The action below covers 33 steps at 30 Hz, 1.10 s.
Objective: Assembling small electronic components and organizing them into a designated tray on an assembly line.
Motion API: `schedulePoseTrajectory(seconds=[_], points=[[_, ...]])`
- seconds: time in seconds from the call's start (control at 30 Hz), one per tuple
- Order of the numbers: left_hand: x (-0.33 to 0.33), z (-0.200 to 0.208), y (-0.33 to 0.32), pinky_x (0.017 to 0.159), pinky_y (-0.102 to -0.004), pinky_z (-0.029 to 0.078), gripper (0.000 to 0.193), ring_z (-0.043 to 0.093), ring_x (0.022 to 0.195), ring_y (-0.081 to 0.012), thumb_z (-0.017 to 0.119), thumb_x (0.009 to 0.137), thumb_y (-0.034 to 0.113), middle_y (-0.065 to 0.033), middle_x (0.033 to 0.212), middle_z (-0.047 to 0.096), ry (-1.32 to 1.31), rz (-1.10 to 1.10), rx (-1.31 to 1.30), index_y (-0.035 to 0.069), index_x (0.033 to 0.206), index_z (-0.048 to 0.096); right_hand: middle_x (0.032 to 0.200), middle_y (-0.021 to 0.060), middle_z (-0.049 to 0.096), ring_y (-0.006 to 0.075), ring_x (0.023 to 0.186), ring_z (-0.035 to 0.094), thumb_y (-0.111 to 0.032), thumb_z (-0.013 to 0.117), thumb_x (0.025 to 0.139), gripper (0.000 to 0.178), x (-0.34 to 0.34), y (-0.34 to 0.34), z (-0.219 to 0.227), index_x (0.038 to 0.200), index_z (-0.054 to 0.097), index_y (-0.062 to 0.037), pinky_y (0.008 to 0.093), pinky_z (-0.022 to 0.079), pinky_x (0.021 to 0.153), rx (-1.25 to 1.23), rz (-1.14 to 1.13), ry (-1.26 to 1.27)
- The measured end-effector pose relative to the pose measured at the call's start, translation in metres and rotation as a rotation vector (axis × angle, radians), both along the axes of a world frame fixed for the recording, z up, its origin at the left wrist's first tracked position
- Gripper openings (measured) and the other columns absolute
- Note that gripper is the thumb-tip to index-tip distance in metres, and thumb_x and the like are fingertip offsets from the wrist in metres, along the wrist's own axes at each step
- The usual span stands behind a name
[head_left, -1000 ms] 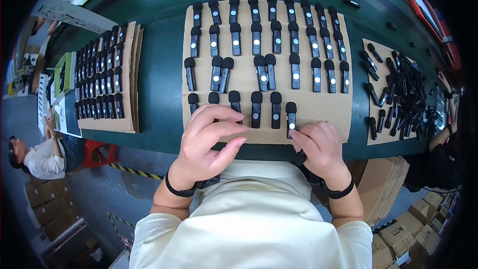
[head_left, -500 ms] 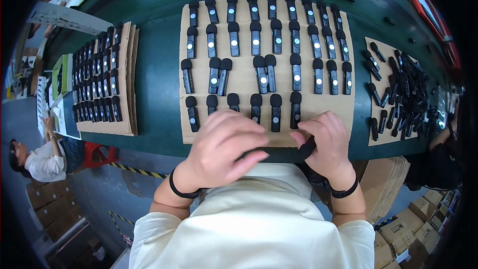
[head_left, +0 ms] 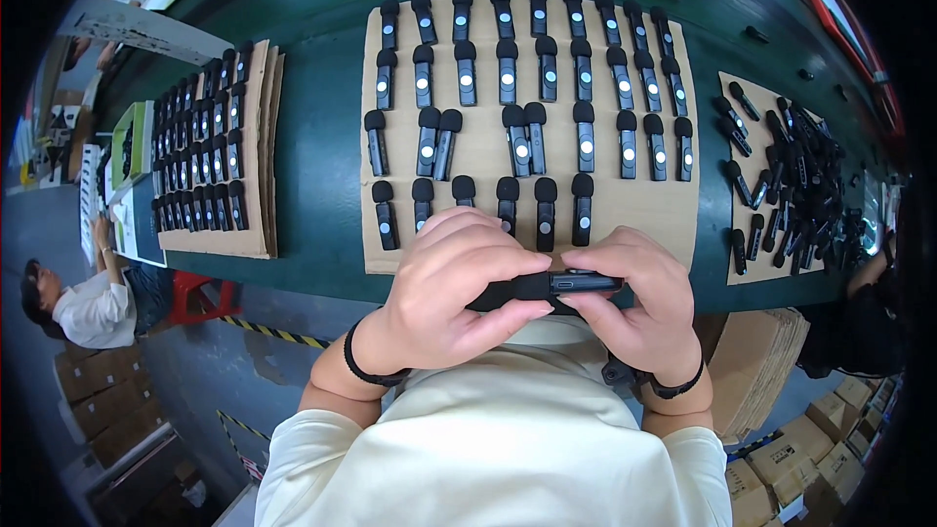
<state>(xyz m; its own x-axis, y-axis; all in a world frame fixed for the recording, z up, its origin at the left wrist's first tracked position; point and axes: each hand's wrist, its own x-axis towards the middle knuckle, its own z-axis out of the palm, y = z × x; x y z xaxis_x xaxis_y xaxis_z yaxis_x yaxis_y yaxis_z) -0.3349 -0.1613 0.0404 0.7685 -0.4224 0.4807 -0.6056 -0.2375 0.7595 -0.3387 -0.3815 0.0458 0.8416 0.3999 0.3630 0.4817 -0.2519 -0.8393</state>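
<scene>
Both the left hand (head_left: 451,293) and right hand (head_left: 634,298) have fingers closed around a black clip-on microphone (head_left: 554,286) lying crosswise, its port end pointing right.

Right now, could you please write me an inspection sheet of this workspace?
Surface: dark green table, three cardboard sheets on it.
Job's things: one black microphone unit held level in both hands; rows of the same units on the middle cardboard sheet.
Clutter: loose pile of units at right; stacked units on the left cardboard.
Grippers: left hand and right hand closed on the unit.
Cables: nothing seen.
Surroundings: another person at left; cardboard boxes on the floor.
</scene>
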Motion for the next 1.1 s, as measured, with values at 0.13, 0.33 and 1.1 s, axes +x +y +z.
schedulePoseTrajectory(seconds=[0.13, 0.33, 1.1], points=[[0.000, -0.001, -0.001, 0.084, -0.0446, 0.050, 0.033, 0.064, 0.080, -0.0286, 0.081, 0.076, 0.018, -0.0122, 0.090, 0.069, 0.043, -0.009, -0.009, 0.000, 0.100, 0.067, 0.082, 0.0116, 0.066, 0.0258, 0.066, 0.060, 0.000, 0.078, 0.072, 0.036, 0.002, 0.001, -0.006, 0.106, 0.066, -0.0017, 0.0340, 0.047, 0.058, 0.045, 0.001, -0.094], [-0.004, 0.000, -0.004, 0.088, -0.0454, 0.050, 0.031, 0.065, 0.084, -0.0289, 0.079, 0.078, 0.016, -0.0122, 0.091, 0.069, 0.145, -0.034, 0.009, -0.001, 0.101, 0.067, 0.082, 0.0107, 0.065, 0.0253, 0.065, 0.059, 0.000, 0.079, 0.073, 0.036, -0.001, -0.001, -0.008, 0.106, 0.067, -0.0013, 0.0332, 0.047, 0.058, 0.050, -0.020, -0.170], [-0.004, 0.004, -0.008, 0.092, -0.0466, 0.048, 0.031, 0.065, 0.086, -0.0308, 0.076, 0.074, 0.006, -0.0118, 0.093, 0.068, -0.026, 0.101, -0.023, 0.002, 0.103, 0.067, 0.087, 0.0141, 0.065, 0.0293, 0.073, 0.061, 0.001, 0.076, 0.071, 0.032, 0.002, 0.008, 0.000, 0.101, 0.064, -0.0004, 0.0365, 0.048, 0.066, -0.011, -0.078, -0.207]])
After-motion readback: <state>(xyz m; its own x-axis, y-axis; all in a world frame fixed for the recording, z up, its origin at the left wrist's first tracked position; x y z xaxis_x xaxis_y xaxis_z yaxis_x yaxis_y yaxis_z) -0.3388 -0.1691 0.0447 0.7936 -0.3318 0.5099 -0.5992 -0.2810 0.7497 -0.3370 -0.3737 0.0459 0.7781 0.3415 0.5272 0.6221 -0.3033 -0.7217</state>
